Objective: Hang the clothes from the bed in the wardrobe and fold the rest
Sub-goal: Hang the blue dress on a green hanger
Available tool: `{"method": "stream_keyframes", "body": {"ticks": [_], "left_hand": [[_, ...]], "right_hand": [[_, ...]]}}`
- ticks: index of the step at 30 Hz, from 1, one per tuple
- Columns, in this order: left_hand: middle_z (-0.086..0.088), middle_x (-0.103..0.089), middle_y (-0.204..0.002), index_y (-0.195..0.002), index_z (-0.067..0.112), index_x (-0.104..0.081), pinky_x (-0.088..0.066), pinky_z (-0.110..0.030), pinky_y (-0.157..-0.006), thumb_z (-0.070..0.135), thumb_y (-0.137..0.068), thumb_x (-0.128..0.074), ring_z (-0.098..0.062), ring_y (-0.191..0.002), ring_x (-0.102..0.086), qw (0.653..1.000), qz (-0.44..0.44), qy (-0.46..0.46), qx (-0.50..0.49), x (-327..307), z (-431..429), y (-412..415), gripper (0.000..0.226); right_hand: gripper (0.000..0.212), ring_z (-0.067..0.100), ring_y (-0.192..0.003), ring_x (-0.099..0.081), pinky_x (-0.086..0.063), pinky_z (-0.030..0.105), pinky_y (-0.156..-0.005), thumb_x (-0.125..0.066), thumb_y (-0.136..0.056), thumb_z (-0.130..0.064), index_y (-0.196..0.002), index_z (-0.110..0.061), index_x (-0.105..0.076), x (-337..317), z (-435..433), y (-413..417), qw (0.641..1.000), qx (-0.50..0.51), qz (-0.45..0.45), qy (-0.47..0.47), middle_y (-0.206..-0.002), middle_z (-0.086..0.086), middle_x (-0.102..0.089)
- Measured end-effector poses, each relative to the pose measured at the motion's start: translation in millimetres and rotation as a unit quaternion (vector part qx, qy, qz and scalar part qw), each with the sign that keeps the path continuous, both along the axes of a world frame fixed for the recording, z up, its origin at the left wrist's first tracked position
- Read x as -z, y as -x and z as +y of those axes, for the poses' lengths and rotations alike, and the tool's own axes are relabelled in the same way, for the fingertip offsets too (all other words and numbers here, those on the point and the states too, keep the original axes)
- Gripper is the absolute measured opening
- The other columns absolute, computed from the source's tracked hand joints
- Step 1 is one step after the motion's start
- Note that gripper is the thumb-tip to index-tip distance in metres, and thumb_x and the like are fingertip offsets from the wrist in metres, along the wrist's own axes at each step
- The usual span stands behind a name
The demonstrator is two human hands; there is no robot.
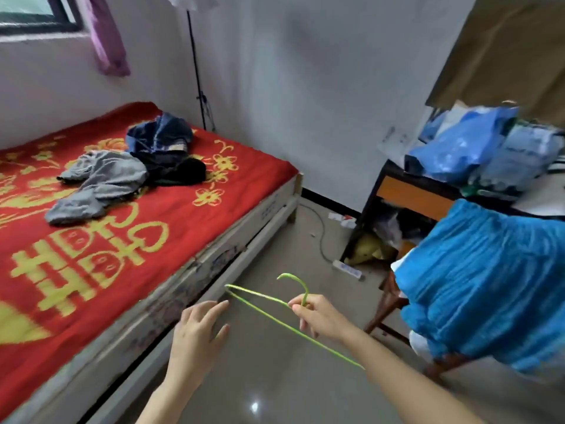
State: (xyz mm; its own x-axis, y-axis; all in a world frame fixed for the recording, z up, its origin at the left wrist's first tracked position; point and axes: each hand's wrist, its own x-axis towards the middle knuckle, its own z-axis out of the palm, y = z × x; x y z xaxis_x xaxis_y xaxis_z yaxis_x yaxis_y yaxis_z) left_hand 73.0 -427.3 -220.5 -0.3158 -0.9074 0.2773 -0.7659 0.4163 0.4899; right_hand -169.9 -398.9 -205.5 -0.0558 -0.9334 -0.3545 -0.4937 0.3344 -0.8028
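With the hanger (269, 313) pinched in the right hand (321, 319), the grey garment (101, 175) on the bed (91, 255) is best lifted by the spread, empty left hand (195, 335).

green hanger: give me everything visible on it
The green hanger is thin, pale green and looks like wire or slim plastic, with a curved hook on top. It carries no garment. The right hand pinches it at the neck just below the hook and holds it tilted, almost flat, above the floor. One tip points toward the bed; the other end crosses the right forearm. The left hand is open near that tip and does not touch it.
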Motion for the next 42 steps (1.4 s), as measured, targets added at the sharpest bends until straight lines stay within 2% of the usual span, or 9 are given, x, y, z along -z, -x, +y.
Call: {"method": "stream_keyframes", "body": {"ticks": [3, 6, 11, 15, 20, 28, 35, 39, 42], "left_hand": [[-0.016, -0.067, -0.102, -0.107, 0.006, -0.07, -0.048, -0.049, -0.078, -0.002, -0.067, -0.081, -0.043, -0.094, -0.059, 0.998, -0.004, -0.056, 0.036, 15.7, -2.9, 18.8, 0.043], [-0.015, -0.061, -0.115, -0.119, 0.007, -0.064, -0.042, -0.044, -0.089, 0.005, -0.079, -0.072, -0.039, -0.109, -0.051, 0.99, 0.0, -0.113, 0.084, 27.4, -0.8, 44.7, 0.04], [-0.016, -0.06, -0.117, -0.122, 0.008, -0.062, -0.041, -0.041, -0.089, 0.011, -0.082, -0.07, -0.037, -0.109, -0.051, 0.972, -0.01, -0.128, 0.199, 28.0, 3.9, 115.2, 0.041], [-0.014, -0.058, -0.119, -0.125, 0.009, -0.059, -0.04, -0.039, -0.092, 0.015, -0.085, -0.067, -0.037, -0.11, -0.049, 0.964, -0.015, -0.111, 0.241, 19.1, -0.1, 177.1, 0.041], [-0.009, -0.053, -0.126, -0.13, 0.014, -0.054, -0.036, -0.034, -0.096, 0.023, -0.09, -0.061, -0.03, -0.116, -0.044, 0.964, -0.007, -0.088, 0.251, 4.3, -1.3, 266.3, 0.042], [0.0, -0.045, -0.135, -0.136, 0.022, -0.048, -0.032, -0.032, -0.099, 0.034, -0.094, -0.049, -0.021, -0.126, -0.034, 0.961, -0.031, -0.039, 0.27, -25.8, 20.6, 427.3, 0.043], [-0.011, -0.021, -0.151, -0.148, 0.021, -0.014, -0.029, -0.045, -0.104, 0.058, -0.091, -0.042, -0.032, -0.136, -0.023, 0.953, -0.107, -0.077, 0.272, -52.2, 40.3, 556.6, 0.074], [-0.013, -0.024, -0.148, -0.15, 0.02, 0.002, -0.04, -0.044, -0.097, 0.065, -0.086, -0.045, -0.034, -0.131, -0.031, 0.943, -0.127, -0.181, 0.247, -46.7, 60.6, 602.6, 0.091], [-0.014, -0.024, -0.147, -0.15, 0.02, 0.005, -0.042, -0.043, -0.095, 0.049, -0.091, -0.051, -0.034, -0.129, -0.033, 0.954, -0.119, -0.188, 0.203, -41.7, 69.4, 617.7, 0.085]], "right_hand": [[0.017, 0.004, -0.033, -0.042, -0.034, 0.016, -0.04, -0.046, -0.095, -0.017, -0.083, -0.022, -0.057, 14.2, 34.1, 19.2, 0.996, 0.088, 0.004, -0.02, -0.062, -0.003, -0.054], [0.021, 0.006, -0.031, -0.044, -0.027, 0.017, -0.031, -0.045, -0.095, -0.021, -0.075, -0.023, -0.051, 21.9, 73.5, 41.4, 0.982, 0.183, 0.013, -0.051, -0.067, -0.004, -0.056], [0.024, 0.007, -0.028, -0.043, -0.022, 0.014, -0.029, -0.044, -0.097, -0.022, -0.073, -0.017, -0.047, 13.6, 133.7, 99.8, 0.939, 0.338, 0.009, -0.06, -0.066, -0.002, -0.057], [0.024, 0.008, -0.029, -0.041, -0.022, 0.015, -0.029, -0.047, -0.094, -0.019, -0.071, -0.014, -0.049, -14.9, 149.7, 151.8, 0.922, 0.386, 0.021, -0.014, -0.063, 0.002, -0.056], [0.029, 0.005, -0.029, -0.034, -0.025, 0.013, -0.032, -0.049, -0.094, -0.01, -0.065, -0.011, -0.047, -68.7, 154.1, 219.6, 0.896, 0.428, -0.013, 0.118, -0.048, 0.001, -0.043], [0.024, 0.004, -0.039, -0.038, -0.033, 0.014, -0.039, -0.049, -0.092, -0.009, -0.068, -0.013, -0.05, -126.8, 198.5, 320.0, 0.793, 0.525, 0.018, 0.307, -0.047, -0.008, -0.047], [0.014, 0.015, -0.061, -0.054, -0.042, 0.015, -0.052, -0.041, -0.097, -0.01, -0.101, -0.011, -0.055, -116.1, 206.8, 369.9, 0.772, 0.567, 0.138, 0.255, -0.076, 0.001, -0.055], [0.014, 0.011, -0.058, -0.053, -0.039, 0.007, -0.046, -0.04, -0.097, -0.009, -0.095, -0.016, -0.053, -105.2, 211.3, 374.7, 0.753, 0.576, 0.176, 0.266, -0.072, -0.006, -0.053], [0.017, 0.007, -0.053, -0.052, -0.038, 0.006, -0.047, -0.041, -0.097, -0.006, -0.091, -0.016, -0.052, -102.4, 211.5, 376.4, 0.75, 0.569, 0.177, 0.288, -0.071, -0.002, -0.055]]}}
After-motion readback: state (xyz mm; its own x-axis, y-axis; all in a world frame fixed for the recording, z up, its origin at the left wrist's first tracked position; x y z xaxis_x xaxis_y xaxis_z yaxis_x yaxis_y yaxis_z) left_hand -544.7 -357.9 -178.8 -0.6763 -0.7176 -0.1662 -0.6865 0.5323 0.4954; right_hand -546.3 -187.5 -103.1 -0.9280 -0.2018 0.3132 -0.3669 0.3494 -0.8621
